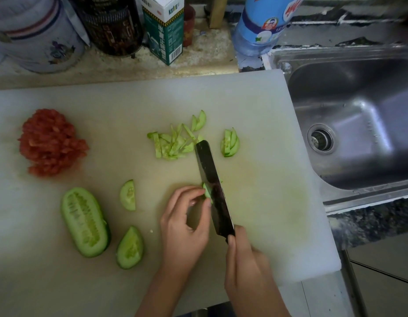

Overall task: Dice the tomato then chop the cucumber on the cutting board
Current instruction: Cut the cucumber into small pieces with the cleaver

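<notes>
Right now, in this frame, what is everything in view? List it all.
cutting board: one, white, centre
diced tomato: one pile, red, board's left
cucumber half: one, green, board's near left
cucumber wedges: two, green, beside the half
cucumber slices: heap plus small stack, green, mid-board
cucumber piece: one, green, against the blade
knife: one, dark, over the board
sink: one, steel, right
bottle: one, blue, behind board
carton: one, green-white, behind board
jar: one, dark, beside carton
tin: one, white, far left
left hand: pinches the cucumber piece
right hand: grips the knife
</notes>
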`<action>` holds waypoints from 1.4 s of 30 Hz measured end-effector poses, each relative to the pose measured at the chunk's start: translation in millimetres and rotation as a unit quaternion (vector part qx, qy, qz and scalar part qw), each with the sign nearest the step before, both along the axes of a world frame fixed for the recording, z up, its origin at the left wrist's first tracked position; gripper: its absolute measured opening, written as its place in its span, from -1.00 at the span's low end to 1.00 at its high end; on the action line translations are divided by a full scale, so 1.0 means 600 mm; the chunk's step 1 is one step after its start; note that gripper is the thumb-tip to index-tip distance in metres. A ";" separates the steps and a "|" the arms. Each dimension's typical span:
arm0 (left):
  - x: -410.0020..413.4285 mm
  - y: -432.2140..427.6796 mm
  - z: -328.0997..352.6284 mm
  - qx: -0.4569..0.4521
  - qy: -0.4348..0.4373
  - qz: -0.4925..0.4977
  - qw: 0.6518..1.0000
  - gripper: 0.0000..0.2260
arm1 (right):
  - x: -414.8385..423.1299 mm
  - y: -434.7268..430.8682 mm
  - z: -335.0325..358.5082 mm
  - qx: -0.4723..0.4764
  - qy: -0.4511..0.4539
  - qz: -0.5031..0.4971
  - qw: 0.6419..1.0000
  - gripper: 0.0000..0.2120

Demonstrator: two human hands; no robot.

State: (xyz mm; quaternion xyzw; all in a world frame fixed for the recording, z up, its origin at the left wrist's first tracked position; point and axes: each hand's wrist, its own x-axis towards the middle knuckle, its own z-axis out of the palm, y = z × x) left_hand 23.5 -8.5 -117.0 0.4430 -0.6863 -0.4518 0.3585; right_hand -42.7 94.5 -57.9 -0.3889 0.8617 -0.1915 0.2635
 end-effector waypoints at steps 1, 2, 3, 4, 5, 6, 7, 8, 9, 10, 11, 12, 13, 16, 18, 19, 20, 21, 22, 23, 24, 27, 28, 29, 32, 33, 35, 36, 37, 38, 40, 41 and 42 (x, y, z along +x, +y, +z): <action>-0.001 0.000 0.001 0.001 -0.004 0.000 1.000 -0.80 | -0.003 -0.002 -0.004 -0.017 -0.003 0.016 1.000 -0.59; -0.001 0.000 0.001 -0.003 -0.008 -0.003 1.000 -0.81 | -0.007 -0.004 -0.006 -0.033 -0.015 0.021 0.999 -0.63; -0.002 -0.001 0.001 -0.009 -0.013 -0.007 1.000 -0.84 | -0.012 -0.004 -0.008 -0.051 -0.024 0.021 0.998 -0.65; -0.002 -0.001 0.001 -0.013 -0.018 -0.010 1.000 -0.87 | -0.018 -0.005 -0.007 -0.061 -0.034 0.017 0.997 -0.68; -0.001 0.000 0.000 -0.015 -0.022 -0.009 1.000 -0.88 | -0.023 -0.006 -0.003 -0.072 -0.038 0.012 0.997 -0.68; -0.001 0.000 0.000 -0.016 -0.025 -0.006 1.000 -0.87 | -0.028 -0.007 0.004 -0.081 -0.046 0.004 0.996 -0.68; -0.002 0.000 0.000 -0.017 -0.028 -0.003 0.999 -0.87 | -0.035 -0.006 0.010 -0.093 -0.046 -0.003 0.995 -0.68; -0.002 0.000 0.000 -0.015 -0.029 0.000 0.999 -0.87 | -0.042 -0.005 0.017 -0.104 -0.047 -0.009 0.993 -0.68; -0.003 0.002 0.001 -0.013 -0.030 0.003 0.999 -0.87 | -0.050 -0.006 0.027 -0.116 -0.051 -0.011 0.992 -0.70; -0.005 0.004 0.002 -0.010 -0.030 0.006 0.999 -0.87 | -0.059 -0.007 0.038 -0.124 -0.061 -0.012 0.990 -0.71; -0.007 0.005 0.003 -0.008 -0.030 0.011 0.999 -0.86 | -0.068 -0.007 0.047 -0.129 -0.071 -0.013 0.989 -0.72; -0.009 0.007 0.006 -0.004 -0.027 0.016 0.999 -0.84 | -0.078 -0.007 0.054 -0.130 -0.082 -0.012 0.988 -0.72; -0.010 0.009 0.009 0.004 -0.024 0.023 0.999 -0.81 | -0.088 -0.005 0.059 -0.127 -0.091 -0.008 0.988 -0.71; -0.011 0.013 0.023 0.021 -0.051 0.034 0.998 -0.77 | -0.114 0.006 0.063 -0.110 -0.111 0.013 0.988 -0.69; -0.010 0.016 0.030 0.020 -0.125 0.018 0.992 -0.63 | -0.126 0.019 0.063 -0.095 -0.123 0.030 0.987 -0.73; -0.011 0.017 0.032 0.015 -0.168 0.001 0.986 -0.54 | -0.131 0.027 0.063 -0.091 -0.126 0.039 0.987 -0.75; -0.013 0.017 0.034 0.006 -0.202 -0.016 0.979 -0.48 | -0.135 0.034 0.061 -0.088 -0.123 0.048 0.987 -0.77; -0.016 0.016 0.037 0.001 -0.222 -0.029 0.975 -0.44 | -0.138 0.041 0.059 -0.085 -0.117 0.056 0.988 -0.78; -0.019 0.013 0.038 0.001 -0.234 -0.036 0.972 -0.42 | -0.142 0.047 0.056 -0.083 -0.108 0.063 0.989 -0.77; -0.023 0.009 0.039 0.004 -0.241 -0.039 0.970 -0.42 | -0.146 0.052 0.052 -0.082 -0.100 0.071 0.989 -0.76; -0.027 0.005 0.041 0.007 -0.247 -0.038 0.968 -0.43 | -0.150 0.056 0.048 -0.082 -0.098 0.079 0.989 -0.76; -0.038 -0.005 0.046 0.040 -0.249 -0.012 0.968 -0.44 | -0.166 0.061 0.039 -0.084 -0.095 0.113 0.985 -0.72; -0.042 -0.007 0.048 0.054 -0.241 0.003 0.969 -0.45 | -0.172 0.061 0.037 -0.085 -0.093 0.120 0.985 -0.69; -0.046 -0.009 0.050 0.065 -0.228 0.019 0.971 -0.46 | -0.179 0.059 0.034 -0.084 -0.094 0.126 0.984 -0.65; -0.063 -0.023 0.051 0.076 -0.194 0.062 0.976 -0.49 | -0.203 0.050 0.031 -0.088 -0.096 0.140 0.982 -0.63; -0.069 -0.031 0.050 0.070 -0.186 0.072 0.977 -0.49 | -0.212 0.047 0.030 -0.089 -0.096 0.147 0.980 -0.67; -0.080 -0.050 0.049 0.053 -0.175 0.086 0.979 -0.50 | -0.231 0.041 0.030 -0.086 -0.102 0.165 0.977 -0.66; -0.084 -0.059 0.051 0.048 -0.172 0.091 0.980 -0.50 | -0.241 0.037 0.031 -0.084 -0.100 0.179 0.975 -0.62; -0.085 -0.067 0.051 0.043 -0.167 0.093 0.981 -0.52 | -0.252 0.034 0.031 -0.083 -0.096 0.196 0.972 -0.61; -0.085 -0.072 0.052 0.039 -0.162 0.090 0.982 -0.54 | -0.262 0.031 0.033 -0.082 -0.093 0.214 0.969 -0.61; -0.074 -0.072 0.056 0.021 -0.172 0.082 0.982 -0.56 | -0.283 0.024 0.033 -0.080 -0.088 0.268 0.956 -0.66; -0.065 -0.068 0.059 0.015 -0.179 0.086 0.980 -0.57 | -0.292 0.019 0.034 -0.075 -0.083 0.300 0.947 -0.68; -0.053 -0.064 0.063 0.013 -0.182 0.100 0.978 -0.59 | -0.300 0.013 0.034 -0.065 -0.077 0.333 0.938 -0.66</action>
